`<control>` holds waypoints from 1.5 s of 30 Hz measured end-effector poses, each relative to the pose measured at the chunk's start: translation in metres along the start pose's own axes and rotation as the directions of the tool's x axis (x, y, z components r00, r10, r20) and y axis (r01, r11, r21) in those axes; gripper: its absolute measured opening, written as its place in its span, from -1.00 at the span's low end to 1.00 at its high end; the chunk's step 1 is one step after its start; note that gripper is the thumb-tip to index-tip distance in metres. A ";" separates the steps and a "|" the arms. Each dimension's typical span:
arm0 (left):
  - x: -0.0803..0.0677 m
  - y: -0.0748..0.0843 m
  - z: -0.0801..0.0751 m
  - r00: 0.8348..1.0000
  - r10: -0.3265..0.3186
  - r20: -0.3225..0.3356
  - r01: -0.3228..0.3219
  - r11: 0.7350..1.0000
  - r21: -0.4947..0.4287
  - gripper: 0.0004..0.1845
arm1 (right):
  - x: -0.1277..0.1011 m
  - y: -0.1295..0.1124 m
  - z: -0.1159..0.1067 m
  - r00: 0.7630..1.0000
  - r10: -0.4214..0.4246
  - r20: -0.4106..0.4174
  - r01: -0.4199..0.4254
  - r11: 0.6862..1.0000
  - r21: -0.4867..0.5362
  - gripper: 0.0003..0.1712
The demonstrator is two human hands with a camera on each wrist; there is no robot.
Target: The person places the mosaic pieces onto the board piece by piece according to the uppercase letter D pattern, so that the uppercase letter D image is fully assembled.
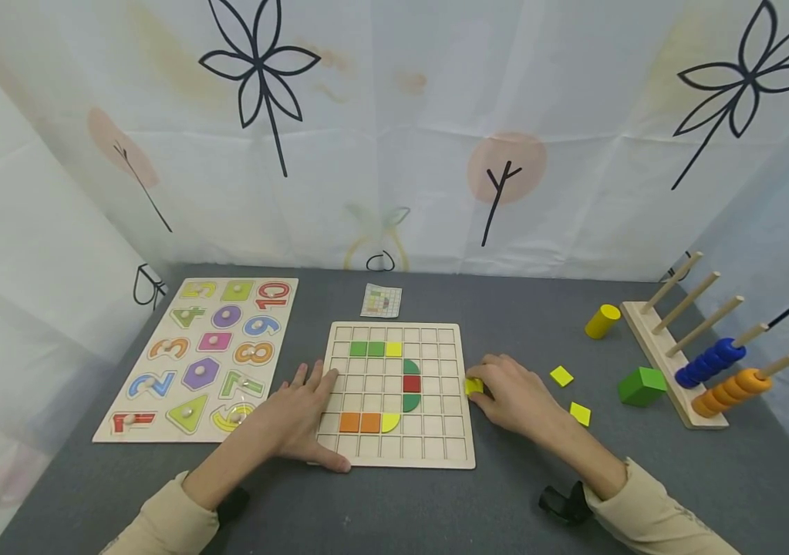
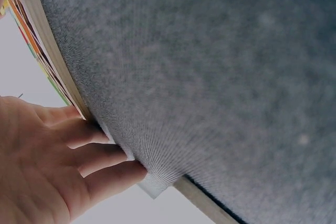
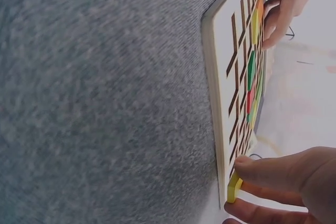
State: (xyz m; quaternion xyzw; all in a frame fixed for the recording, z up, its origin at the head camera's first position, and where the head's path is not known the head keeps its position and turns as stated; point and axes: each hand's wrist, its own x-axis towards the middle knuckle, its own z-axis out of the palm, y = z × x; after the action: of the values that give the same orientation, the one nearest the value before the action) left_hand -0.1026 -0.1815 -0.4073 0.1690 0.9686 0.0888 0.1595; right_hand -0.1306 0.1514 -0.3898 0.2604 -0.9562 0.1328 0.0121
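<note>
A light wooden grid board (image 1: 362, 383) lies flat on the grey table. Set in its cells are green squares (image 1: 367, 349), a yellow square (image 1: 393, 350), a red square (image 1: 411, 384) between two green half-round pieces (image 1: 411, 402), orange squares (image 1: 359, 422) and a yellow rounded piece (image 1: 390, 422). Along the board's left edge rests my left hand (image 1: 297, 420), fingers spread and thumb at the lower corner. My right hand (image 1: 512, 395) pinches a yellow tile (image 3: 234, 188) between thumb and fingers at the board's right edge. Two loose yellow tiles (image 1: 561, 376) lie right of that hand.
A number-and-shape puzzle board (image 1: 158, 370) lies at left. Behind the grid board is a small pattern card (image 1: 381, 301). To the right stand a yellow cylinder (image 1: 602, 321), a green block (image 1: 642, 386) and a pegged wooden stand (image 1: 672, 362) with blue and orange rings.
</note>
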 end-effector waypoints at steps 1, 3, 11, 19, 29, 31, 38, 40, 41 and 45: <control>0.000 0.000 0.000 1.000 0.000 0.000 0.000 1.000 0.000 0.53 | 0.000 -0.001 0.000 1.000 0.000 -0.001 0.000 1.000 0.001 -0.71; 0.000 0.000 0.000 1.000 0.001 -0.002 -0.001 1.000 -0.001 0.53 | 0.002 -0.004 0.000 1.000 -0.001 0.000 0.001 1.000 0.010 -0.72; 0.001 0.000 0.000 1.000 0.001 -0.004 -0.001 1.000 -0.003 0.53 | 0.008 -0.016 0.001 1.000 -0.017 0.007 0.017 0.999 0.036 -0.74; 0.001 0.000 -0.001 1.000 0.001 -0.005 -0.001 1.000 0.003 0.53 | 0.022 -0.034 0.002 0.999 -0.043 0.024 0.041 0.997 0.059 -0.77; 0.001 -0.001 -0.001 1.000 0.000 -0.006 0.000 1.000 0.000 0.52 | 0.040 -0.061 0.008 0.991 -0.126 0.038 0.120 0.983 0.137 -0.88; 0.001 0.000 0.000 1.000 -0.002 -0.005 0.002 1.000 0.003 0.52 | 0.043 -0.067 0.010 0.989 -0.141 0.042 0.134 0.981 0.139 -0.90; 0.001 0.000 0.000 1.000 0.001 -0.004 -0.001 1.000 0.006 0.52 | 0.055 -0.089 0.019 0.984 -0.154 0.092 0.142 0.982 0.128 -0.83; 0.000 -0.001 0.000 1.000 0.004 -0.004 -0.004 1.000 0.007 0.52 | 0.058 -0.095 0.022 0.981 -0.161 0.104 0.150 0.983 0.106 -0.85; 0.000 -0.001 0.000 1.000 0.005 -0.005 -0.005 1.000 0.008 0.52 | 0.060 -0.098 0.023 0.981 -0.164 0.107 0.155 0.983 0.095 -0.86; 0.000 -0.001 -0.001 1.000 0.008 -0.005 -0.008 1.000 0.006 0.53 | 0.068 -0.109 0.029 0.977 -0.175 0.123 0.169 0.984 0.061 -0.87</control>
State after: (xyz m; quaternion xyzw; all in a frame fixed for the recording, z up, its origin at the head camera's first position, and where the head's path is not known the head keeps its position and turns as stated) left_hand -0.1033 -0.1825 -0.4071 0.1731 0.9686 0.0870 0.1560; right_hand -0.1334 0.0202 -0.3843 0.3505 -0.9252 0.1383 -0.0444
